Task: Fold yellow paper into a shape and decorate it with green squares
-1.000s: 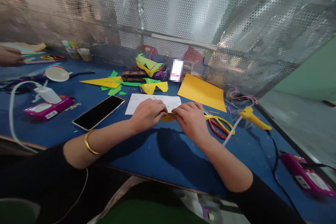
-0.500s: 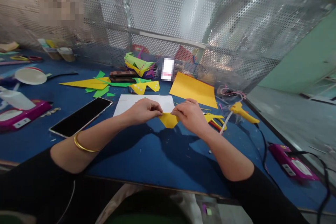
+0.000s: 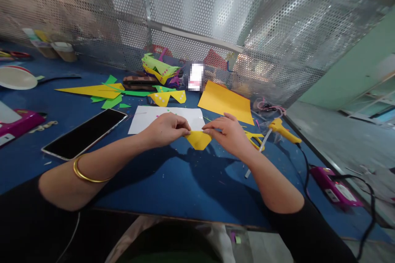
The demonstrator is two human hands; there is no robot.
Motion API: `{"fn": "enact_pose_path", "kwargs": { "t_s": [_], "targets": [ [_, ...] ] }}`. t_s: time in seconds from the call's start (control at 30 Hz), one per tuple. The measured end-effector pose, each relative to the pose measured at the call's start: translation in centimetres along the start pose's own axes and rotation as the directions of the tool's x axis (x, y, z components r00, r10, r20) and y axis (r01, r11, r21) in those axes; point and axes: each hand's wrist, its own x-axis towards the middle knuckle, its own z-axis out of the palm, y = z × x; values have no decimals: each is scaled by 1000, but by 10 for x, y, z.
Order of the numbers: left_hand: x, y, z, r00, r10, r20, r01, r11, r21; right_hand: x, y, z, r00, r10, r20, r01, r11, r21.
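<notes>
A small folded piece of yellow paper (image 3: pixel 198 139) is pinched along its top edge by both hands, just above the blue table (image 3: pixel 173 181). My left hand (image 3: pixel 166 128) grips its left corner and my right hand (image 3: pixel 230 133) grips its right corner. A white sheet (image 3: pixel 145 115) with small coloured dots lies flat just behind my hands. Scissors with yellow handles (image 3: pixel 254 139) lie partly hidden under my right hand.
A phone (image 3: pixel 84 133) lies left of my arm. A yellow glue gun (image 3: pixel 282 128), an orange sheet (image 3: pixel 226 102), paper scraps (image 3: pixel 101 90), a paper craft pile (image 3: pixel 160 70) and pink power strips (image 3: pixel 335 181) surround the spot. Perforated metal screens (image 3: pixel 216 16) wall the back.
The yellow paper has come out from under my hands and hangs more visibly between them. The camera has swung to the right, so everything has shifted left.
</notes>
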Motion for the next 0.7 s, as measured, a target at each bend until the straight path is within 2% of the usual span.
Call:
{"fn": "enact_pose_path", "kwargs": {
  "t_s": [0.13,0.27,0.4,0.6,0.7],
  "targets": [
    [-2,0,8,999,46,-14,-46,999,5,-2,-8,9,999,-24,36,26,998,-55],
    [-3,-1,8,998,27,59,-28,999,29,-3,-8,8,998,-62,14,63,990,-130],
    [-3,-1,4,992,58,113,-73,989,130,-3,-6,7,993,-115,-9,112,979,-169],
    [-7,-1,14,985,163,-53,-147,963,225,-3,-3,9,997,-61,-46,56,993,-101],
    [-7,-3,22,984,175,-36,-164,966,200,-3,-5,10,996,-72,-45,67,993,-101]
  ]
}}
